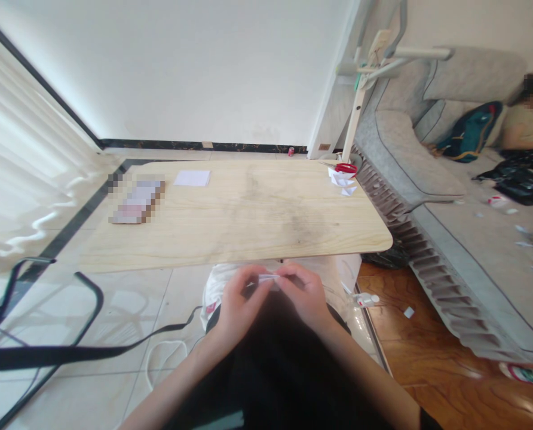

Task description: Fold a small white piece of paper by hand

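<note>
In front of the lap, below the near edge of the pale wooden bench [230, 221]: left hand [244, 295] and right hand [305, 292] pinch a small folded white paper piece [269, 277] between them. Red-handled scissors [346, 168] at bench's far right.

A teal backpack [472, 132] is set on a grey sofa [401, 146], where a person [520, 126] is seated near a black bag [520, 182].
</note>
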